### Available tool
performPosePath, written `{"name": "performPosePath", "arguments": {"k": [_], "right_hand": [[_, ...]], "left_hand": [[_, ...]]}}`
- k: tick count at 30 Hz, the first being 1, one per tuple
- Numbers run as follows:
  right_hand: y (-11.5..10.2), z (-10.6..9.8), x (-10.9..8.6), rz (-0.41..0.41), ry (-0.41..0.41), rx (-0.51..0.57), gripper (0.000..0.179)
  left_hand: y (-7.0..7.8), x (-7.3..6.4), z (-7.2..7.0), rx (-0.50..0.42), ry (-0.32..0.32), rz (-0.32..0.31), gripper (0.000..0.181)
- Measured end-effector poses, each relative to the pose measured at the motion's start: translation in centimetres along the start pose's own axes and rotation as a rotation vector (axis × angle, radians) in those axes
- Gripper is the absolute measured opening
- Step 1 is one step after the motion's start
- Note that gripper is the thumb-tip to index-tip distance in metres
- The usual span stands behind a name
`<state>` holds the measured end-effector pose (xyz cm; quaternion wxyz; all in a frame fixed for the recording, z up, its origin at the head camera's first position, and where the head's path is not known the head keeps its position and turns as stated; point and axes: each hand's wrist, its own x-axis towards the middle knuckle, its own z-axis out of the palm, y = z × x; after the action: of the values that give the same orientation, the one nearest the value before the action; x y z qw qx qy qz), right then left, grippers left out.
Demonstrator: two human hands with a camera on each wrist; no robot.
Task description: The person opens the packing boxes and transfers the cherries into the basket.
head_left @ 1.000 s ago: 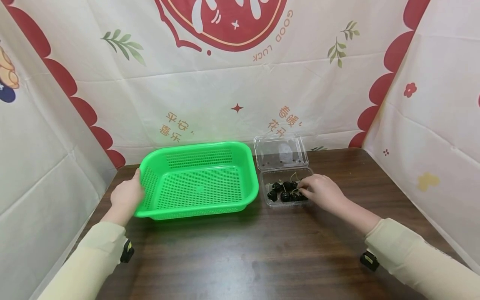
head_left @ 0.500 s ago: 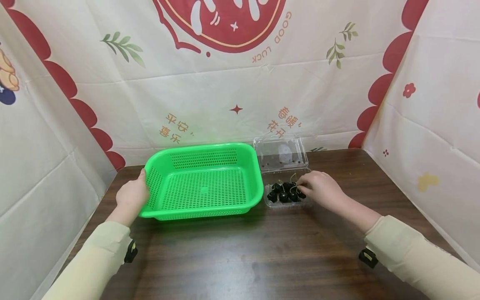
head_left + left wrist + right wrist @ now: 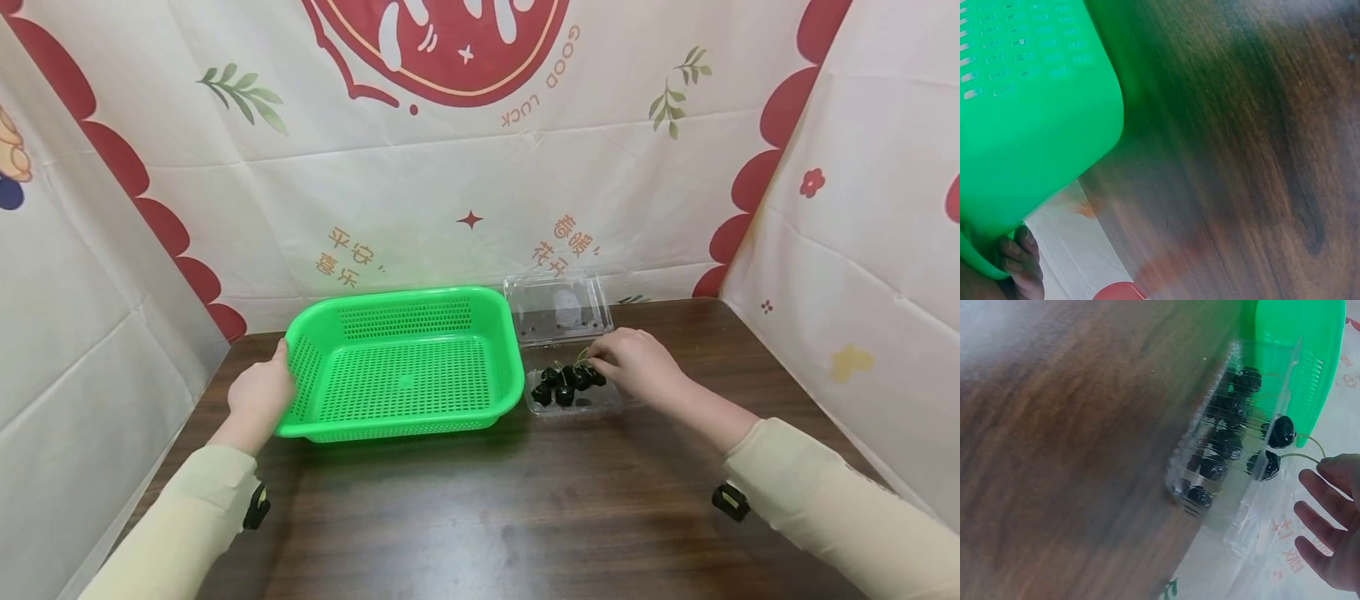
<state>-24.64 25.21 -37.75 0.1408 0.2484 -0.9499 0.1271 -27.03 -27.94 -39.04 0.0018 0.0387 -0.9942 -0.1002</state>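
My left hand (image 3: 258, 396) grips the left rim of a green perforated plastic basket (image 3: 408, 427); in the left wrist view its fingertips (image 3: 1025, 240) curl under the rim. Right of the basket stands a clear plastic clamshell box (image 3: 603, 407) with its lid (image 3: 558, 308) raised at the back. Several dark cherries (image 3: 546, 392) lie in it. Over the box's right side my right hand (image 3: 637, 362) pinches thin stems between thumb and forefinger. Two cherries (image 3: 1282, 431) hang from those stems at the height of the box rim in the right wrist view. The other right fingers are spread loosely.
Both containers stand on a brown wooden table (image 3: 480, 517) near its back edge. A white printed cloth (image 3: 420, 183) hangs behind and along both sides. The basket's right end sits close against the clear box.
The basket has shifted slightly right towards the box under my left hand. My right hand has risen a little and moved left, lifting cherries by their stems.
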Motion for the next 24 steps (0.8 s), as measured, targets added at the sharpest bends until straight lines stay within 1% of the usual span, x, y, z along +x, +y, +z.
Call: {"name": "performPosePath", "arguments": {"k": [11, 17, 24], "right_hand": [[-0.9, -1.2, 0.9, 0.01, 0.0, 0.0, 0.006], [-1.4, -1.8, 1.6, 0.008, 0.017, 0.012, 0.007], [-1.9, -2.3, 2.3, -0.016, 0.038, 0.035, 0.007]], "left_hand": [[-0.1, -0.3, -0.1, -0.004, -0.02, -0.008, 0.068], [-0.3, -0.4, -0.1, -0.003, -0.022, -0.012, 0.069], [-0.5, -0.6, -0.2, 0.007, -0.01, 0.002, 0.07]]}}
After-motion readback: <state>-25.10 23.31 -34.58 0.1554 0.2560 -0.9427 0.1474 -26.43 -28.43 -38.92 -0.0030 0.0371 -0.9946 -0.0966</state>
